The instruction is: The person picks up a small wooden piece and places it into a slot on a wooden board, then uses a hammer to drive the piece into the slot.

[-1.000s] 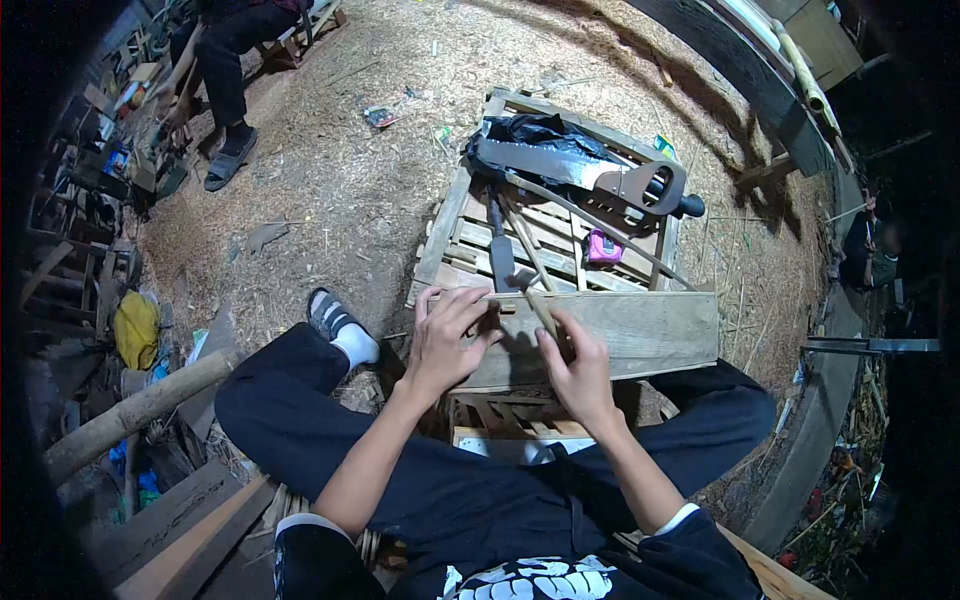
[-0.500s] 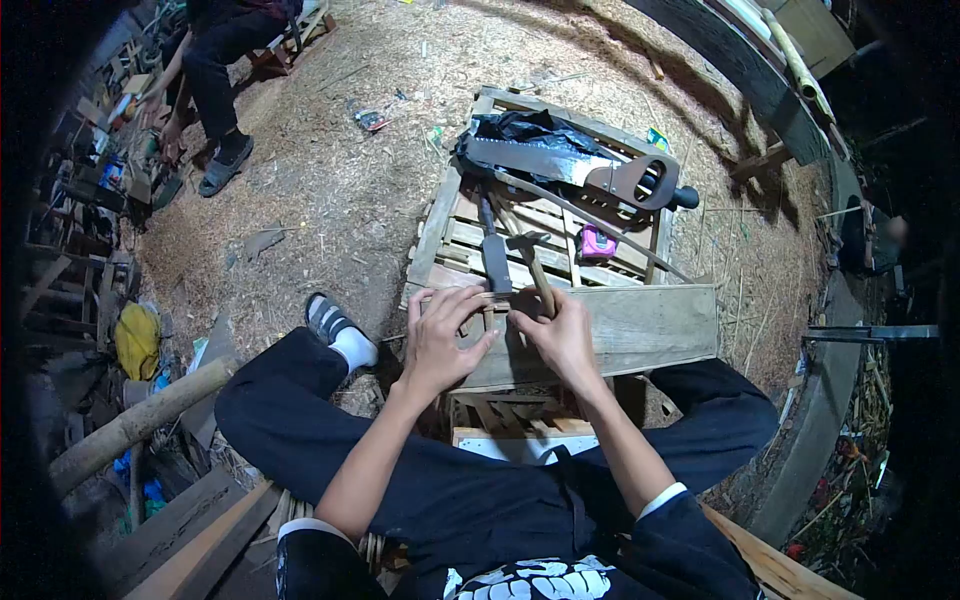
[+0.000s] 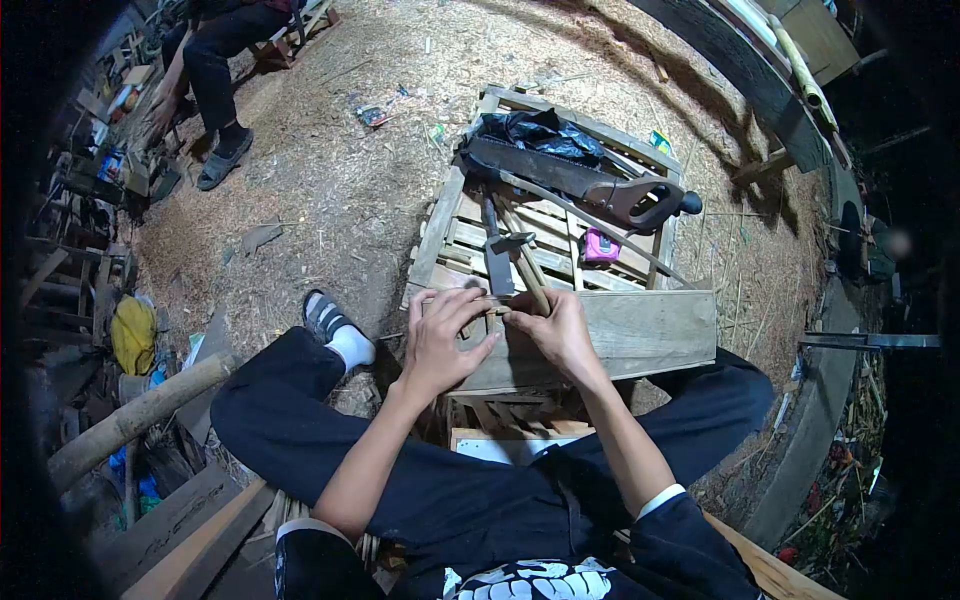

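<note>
My left hand (image 3: 445, 335) rests over the left end of a wooden board (image 3: 640, 330), its fingers closed around small thin wood pieces (image 3: 492, 312). My right hand (image 3: 555, 335) is wrapped round the handle of a hammer (image 3: 530, 272), and its fingertips touch the same small pieces. The hammer's head lies just beyond my hands, over a flat metal chisel (image 3: 498, 265). How the small pieces fit together is hidden by my fingers.
A handsaw (image 3: 590, 185) and a black plastic bag (image 3: 540, 132) lie on the slatted wooden crate (image 3: 435, 240), near a pink tape measure (image 3: 600, 246). Another person (image 3: 225, 75) sits at the upper left. A round pole (image 3: 140, 420) is at my left.
The hammer's head has tipped lower and slightly left as my right hand turned. My right fingertips moved a little left. The view has shifted slightly, and the saw blade looks darker.
</note>
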`<state>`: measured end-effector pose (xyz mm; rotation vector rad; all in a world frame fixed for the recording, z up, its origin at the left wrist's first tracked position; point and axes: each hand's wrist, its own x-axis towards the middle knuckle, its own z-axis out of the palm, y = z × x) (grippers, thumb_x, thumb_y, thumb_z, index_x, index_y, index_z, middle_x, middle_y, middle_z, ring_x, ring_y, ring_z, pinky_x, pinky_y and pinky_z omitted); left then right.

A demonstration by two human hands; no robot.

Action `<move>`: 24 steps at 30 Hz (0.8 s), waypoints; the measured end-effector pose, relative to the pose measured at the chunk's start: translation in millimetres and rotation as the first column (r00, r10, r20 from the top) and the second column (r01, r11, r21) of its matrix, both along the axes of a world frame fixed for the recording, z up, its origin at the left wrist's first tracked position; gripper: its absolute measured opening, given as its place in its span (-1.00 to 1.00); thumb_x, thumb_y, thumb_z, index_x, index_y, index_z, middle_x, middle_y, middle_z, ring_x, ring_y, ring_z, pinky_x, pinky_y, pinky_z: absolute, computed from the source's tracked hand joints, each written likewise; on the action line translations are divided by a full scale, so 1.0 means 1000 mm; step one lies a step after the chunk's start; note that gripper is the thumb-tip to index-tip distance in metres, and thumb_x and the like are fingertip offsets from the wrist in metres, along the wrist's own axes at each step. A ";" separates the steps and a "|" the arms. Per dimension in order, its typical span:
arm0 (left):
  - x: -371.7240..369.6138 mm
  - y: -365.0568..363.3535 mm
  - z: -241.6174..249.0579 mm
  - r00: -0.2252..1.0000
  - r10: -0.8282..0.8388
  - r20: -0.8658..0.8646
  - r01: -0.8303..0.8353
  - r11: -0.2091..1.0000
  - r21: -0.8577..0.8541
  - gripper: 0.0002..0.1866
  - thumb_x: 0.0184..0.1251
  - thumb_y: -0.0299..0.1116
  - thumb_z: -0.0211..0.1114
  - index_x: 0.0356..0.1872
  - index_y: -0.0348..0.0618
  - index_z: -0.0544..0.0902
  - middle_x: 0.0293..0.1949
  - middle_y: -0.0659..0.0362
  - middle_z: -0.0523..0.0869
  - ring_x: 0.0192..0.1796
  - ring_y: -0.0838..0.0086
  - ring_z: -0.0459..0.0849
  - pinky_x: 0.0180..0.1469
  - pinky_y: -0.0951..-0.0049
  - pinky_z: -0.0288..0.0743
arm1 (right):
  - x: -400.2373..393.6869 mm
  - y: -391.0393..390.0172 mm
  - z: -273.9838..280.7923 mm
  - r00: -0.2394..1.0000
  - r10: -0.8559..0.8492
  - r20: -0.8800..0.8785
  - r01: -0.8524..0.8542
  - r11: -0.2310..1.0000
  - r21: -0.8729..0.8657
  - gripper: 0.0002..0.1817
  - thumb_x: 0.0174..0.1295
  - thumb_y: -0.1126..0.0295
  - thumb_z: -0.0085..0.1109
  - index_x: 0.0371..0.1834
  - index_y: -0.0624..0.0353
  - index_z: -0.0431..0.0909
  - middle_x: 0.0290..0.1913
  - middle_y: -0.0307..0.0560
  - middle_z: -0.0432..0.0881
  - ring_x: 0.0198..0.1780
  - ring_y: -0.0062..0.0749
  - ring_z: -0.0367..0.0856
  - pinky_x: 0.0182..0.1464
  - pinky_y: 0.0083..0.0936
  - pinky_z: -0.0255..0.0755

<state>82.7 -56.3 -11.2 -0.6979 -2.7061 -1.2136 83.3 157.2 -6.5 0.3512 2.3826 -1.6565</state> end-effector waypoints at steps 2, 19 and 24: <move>-0.001 0.000 -0.001 1.000 -0.001 0.008 0.001 1.000 0.018 -0.62 0.27 -0.19 0.57 0.08 -0.02 0.81 0.28 0.13 0.78 0.35 0.27 0.67 0.49 0.03 0.21 | -0.001 0.001 -0.004 1.000 0.004 0.012 -0.004 0.999 -0.032 -0.74 0.17 0.48 0.57 -0.10 0.36 0.83 -0.31 -0.09 0.87 -0.30 -0.61 0.73 -0.22 -0.43 0.62; -0.008 0.003 0.002 0.997 0.046 0.059 -0.050 0.996 0.068 -0.84 0.41 -0.35 0.42 -0.09 -0.10 0.85 0.10 0.21 0.87 0.22 0.29 0.75 0.41 0.10 0.29 | 0.069 0.000 0.067 0.974 0.202 -0.102 -0.159 0.932 0.327 -0.61 0.62 0.28 0.15 0.32 0.35 0.56 -0.02 0.45 0.73 0.01 0.41 0.74 0.03 0.02 0.59; -0.008 0.003 0.000 0.997 0.044 0.064 -0.047 0.998 0.047 -0.83 0.44 -0.33 0.40 -0.06 -0.08 0.85 0.10 0.21 0.87 0.22 0.29 0.75 0.46 0.06 0.23 | 0.080 -0.008 0.069 0.961 0.145 -0.236 -0.055 0.935 0.351 -0.63 0.64 0.31 0.12 0.33 0.35 0.55 -0.11 0.43 0.73 -0.09 0.37 0.77 -0.06 0.01 0.60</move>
